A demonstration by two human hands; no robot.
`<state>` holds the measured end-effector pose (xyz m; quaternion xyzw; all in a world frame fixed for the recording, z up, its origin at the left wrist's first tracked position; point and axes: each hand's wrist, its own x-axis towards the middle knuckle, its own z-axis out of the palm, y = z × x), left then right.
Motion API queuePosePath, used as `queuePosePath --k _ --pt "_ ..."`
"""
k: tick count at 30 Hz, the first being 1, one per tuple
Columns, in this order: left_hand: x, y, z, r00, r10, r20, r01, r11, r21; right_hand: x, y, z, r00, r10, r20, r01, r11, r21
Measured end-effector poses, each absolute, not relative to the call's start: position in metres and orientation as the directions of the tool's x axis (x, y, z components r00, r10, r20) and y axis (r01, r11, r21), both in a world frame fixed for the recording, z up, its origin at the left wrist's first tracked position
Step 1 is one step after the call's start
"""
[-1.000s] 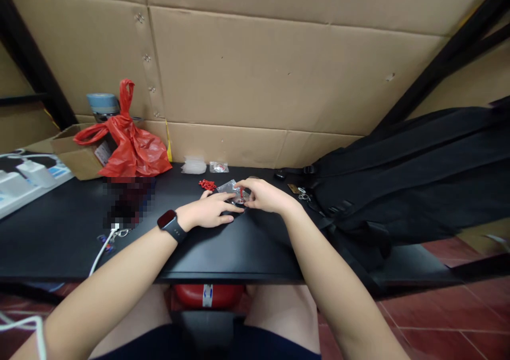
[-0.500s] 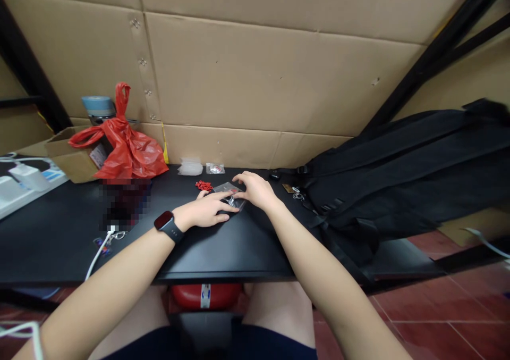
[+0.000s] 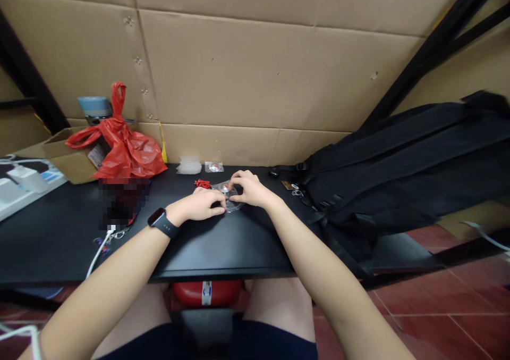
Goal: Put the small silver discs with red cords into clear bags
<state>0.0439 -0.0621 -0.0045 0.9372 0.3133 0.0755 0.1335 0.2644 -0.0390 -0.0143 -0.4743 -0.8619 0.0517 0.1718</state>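
A small clear plastic bag (image 3: 234,207) lies on the black desk between my hands, with a small shiny silver-and-red item (image 3: 225,188) inside or on it. My left hand (image 3: 202,204), with a black watch on its wrist, has its fingers curled down on the bag's left edge. From the right, my right hand (image 3: 252,189) pinches the bag's upper right part between thumb and fingers. Just behind my left hand is a pile of red cords (image 3: 203,184). The fingertips hide part of the bag.
Behind stand a stack of clear plastic sleeves (image 3: 188,166) and another small bagged item (image 3: 214,167). A red plastic bag (image 3: 127,150), a cardboard box (image 3: 67,155) and a power strip (image 3: 27,187) sit left. A black backpack (image 3: 402,163) fills the right side.
My left hand has gone from lying spread over the bag to curled fingers at its left edge. The plastic bag has shifted and bulges up, showing more of the shiny item.
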Motion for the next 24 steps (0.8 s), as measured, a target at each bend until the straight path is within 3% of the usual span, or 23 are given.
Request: queuePosePath --k 7,14,24 --pt "0.047 -0.066 -0.005 0.667 0.733 0.135 0.684 -0.674 0.278 0.278 -0.04 -0.012 -0.477 0.868 0.137 0.805 0.494 -0.327" --pt "0.047 -0.063 -0.013 0.581 0.796 0.168 0.761 -0.605 0.234 0.28 -0.039 -0.014 -0.465 0.884 0.036 0.843 0.455 -0.286" --pt "0.048 -0.058 -0.019 0.546 0.809 0.218 0.767 -0.588 0.259 0.271 -0.042 -0.011 -0.41 0.903 0.131 0.859 0.43 -0.279"
